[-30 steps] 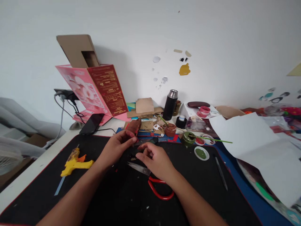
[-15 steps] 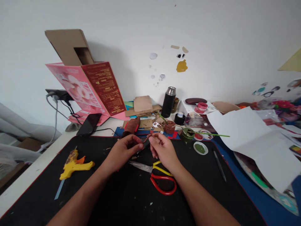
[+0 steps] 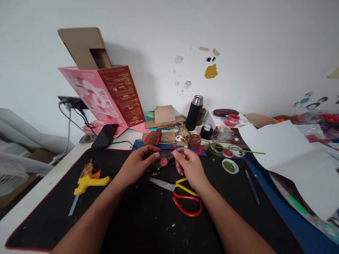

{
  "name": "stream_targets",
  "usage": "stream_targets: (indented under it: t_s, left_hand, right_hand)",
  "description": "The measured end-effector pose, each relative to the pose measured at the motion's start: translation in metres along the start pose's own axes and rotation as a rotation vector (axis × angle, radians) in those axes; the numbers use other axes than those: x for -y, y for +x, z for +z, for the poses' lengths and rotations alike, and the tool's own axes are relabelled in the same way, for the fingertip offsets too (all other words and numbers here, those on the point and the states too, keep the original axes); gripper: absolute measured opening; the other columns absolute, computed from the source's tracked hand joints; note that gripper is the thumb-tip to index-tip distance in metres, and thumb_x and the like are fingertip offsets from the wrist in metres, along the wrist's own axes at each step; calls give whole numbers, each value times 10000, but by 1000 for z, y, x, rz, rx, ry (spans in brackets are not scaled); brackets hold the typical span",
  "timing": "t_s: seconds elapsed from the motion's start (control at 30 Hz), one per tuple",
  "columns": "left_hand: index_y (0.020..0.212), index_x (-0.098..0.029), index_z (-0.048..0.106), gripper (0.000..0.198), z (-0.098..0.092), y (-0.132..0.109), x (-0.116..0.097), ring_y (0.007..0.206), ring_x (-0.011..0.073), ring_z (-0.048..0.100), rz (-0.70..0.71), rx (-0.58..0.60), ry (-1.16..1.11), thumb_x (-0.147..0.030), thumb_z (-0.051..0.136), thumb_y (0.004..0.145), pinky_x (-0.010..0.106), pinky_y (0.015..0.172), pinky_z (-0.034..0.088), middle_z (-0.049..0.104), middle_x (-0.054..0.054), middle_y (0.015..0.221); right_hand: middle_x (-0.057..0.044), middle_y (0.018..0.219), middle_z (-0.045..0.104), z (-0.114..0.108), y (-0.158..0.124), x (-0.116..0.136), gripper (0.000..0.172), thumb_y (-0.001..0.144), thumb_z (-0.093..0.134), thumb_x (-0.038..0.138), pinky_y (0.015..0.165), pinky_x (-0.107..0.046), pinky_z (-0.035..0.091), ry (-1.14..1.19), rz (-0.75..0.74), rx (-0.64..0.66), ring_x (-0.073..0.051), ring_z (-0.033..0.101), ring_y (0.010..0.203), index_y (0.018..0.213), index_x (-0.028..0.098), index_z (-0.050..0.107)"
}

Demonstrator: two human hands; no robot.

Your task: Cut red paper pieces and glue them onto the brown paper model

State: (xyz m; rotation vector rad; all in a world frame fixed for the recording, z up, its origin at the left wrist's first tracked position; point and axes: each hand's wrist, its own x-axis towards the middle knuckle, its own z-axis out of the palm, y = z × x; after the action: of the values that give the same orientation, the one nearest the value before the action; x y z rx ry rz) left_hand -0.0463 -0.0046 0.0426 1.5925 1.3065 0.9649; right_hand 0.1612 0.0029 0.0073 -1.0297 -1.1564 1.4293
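Between my hands is a small dark strip (image 3: pixel 171 159), with a round reddish-pink disc (image 3: pixel 164 162) showing at its left part. My right hand (image 3: pixel 190 165) is closed, thumb and forefinger pinching at the strip's right end. My left hand (image 3: pixel 140 162) is just left of the disc, its thumb and forefinger slightly apart with nothing visible between them. Scissors (image 3: pixel 173 187) with one yellow and one red handle lie on the black mat (image 3: pixel 148 222) below my hands. Their blades point left.
A yellow glue gun (image 3: pixel 88 180) lies at left, near a phone (image 3: pixel 105 135). Behind my hands are cardboard scraps (image 3: pixel 164 114), a black flask (image 3: pixel 194 113), a brown paint jar (image 3: pixel 195 140) and a green paint jar (image 3: pixel 215 151). A pen (image 3: pixel 251 186) lies right.
My left fingertips have parted from the dark strip, and the pinkish disc has come into view. The view has swung slightly left, so the scene sits further right.
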Motion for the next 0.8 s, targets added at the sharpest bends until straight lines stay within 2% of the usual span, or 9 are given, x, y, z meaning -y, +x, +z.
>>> stream_targets:
  t_s: [0.2, 0.4, 0.53, 0.67, 0.8]
  left_hand:
    - [1103, -183, 744, 442, 5, -2, 5, 769, 233, 703, -45, 152, -2, -573, 696, 903, 346, 748, 530, 776, 50, 817]
    - [1080, -213, 743, 294, 11, -2, 15, 871, 216, 707, -30, 234, -55, -424, 753, 875, 337, 802, 542, 782, 48, 1001]
    - [1117, -205, 714, 291, 14, -2, 16, 859, 216, 705, -54, 272, -113, -358, 733, 870, 345, 803, 543, 772, 45, 949]
    - [1110, -191, 705, 383, 12, -1, 12, 769, 207, 686, -107, 236, -130, -450, 766, 835, 334, 721, 538, 749, 41, 890]
    - [996, -190, 715, 421, 9, 1, 8, 755, 198, 678, -128, 92, -263, -522, 842, 771, 326, 714, 546, 724, 30, 844]
  right_hand:
    - [75, 551, 557, 4, -2, -1, 412, 843, 764, 577, 404, -212, 311, -49, 17, 128, -86, 446, 409, 933, 185, 674]
    - [67, 584, 577, 7, -4, -6, 350, 877, 734, 520, 431, -216, 356, -80, 19, 186, -91, 479, 445, 977, 186, 708]
    - [64, 613, 588, 9, -6, -9, 385, 893, 726, 527, 426, -217, 346, -78, 14, 210, -89, 477, 447, 1071, 186, 728]
    - [63, 636, 607, 10, -7, -5, 492, 902, 720, 566, 410, -217, 315, -74, -5, 174, -89, 481, 430, 1206, 181, 693]
    - [62, 626, 609, 8, -6, -3, 527, 898, 710, 603, 400, -218, 296, -73, 17, 116, -92, 471, 420, 1198, 172, 668]
